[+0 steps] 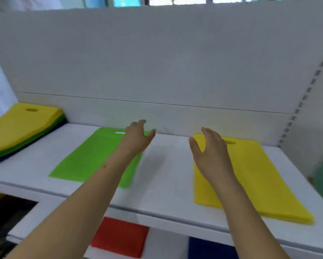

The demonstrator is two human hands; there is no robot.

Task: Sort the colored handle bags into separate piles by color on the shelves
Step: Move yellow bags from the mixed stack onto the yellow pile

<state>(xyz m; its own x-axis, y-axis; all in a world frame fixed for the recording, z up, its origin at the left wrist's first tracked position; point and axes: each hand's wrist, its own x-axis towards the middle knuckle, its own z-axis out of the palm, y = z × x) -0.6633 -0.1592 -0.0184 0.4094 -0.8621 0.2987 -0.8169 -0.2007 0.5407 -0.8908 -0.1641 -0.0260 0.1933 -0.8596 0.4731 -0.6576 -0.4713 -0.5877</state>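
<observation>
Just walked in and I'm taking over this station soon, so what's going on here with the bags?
A person is sorting handle bags by color. Both hands, left hand and right hand, hover open above the upper shelf, holding nothing. A green bag and a yellow pile lie apart there. A mixed stack waits at the left. Below lie a red bag and a blue bag.

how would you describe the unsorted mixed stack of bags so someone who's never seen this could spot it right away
Start at the upper white shelf and follow it to its far left end, against the back panel. The mixed stack sits there, left of the single green bag. Unlike the flat one-colour bags nearby, it is thick and layered: yellow on top, with green and dark blue edges showing beneath.
</observation>
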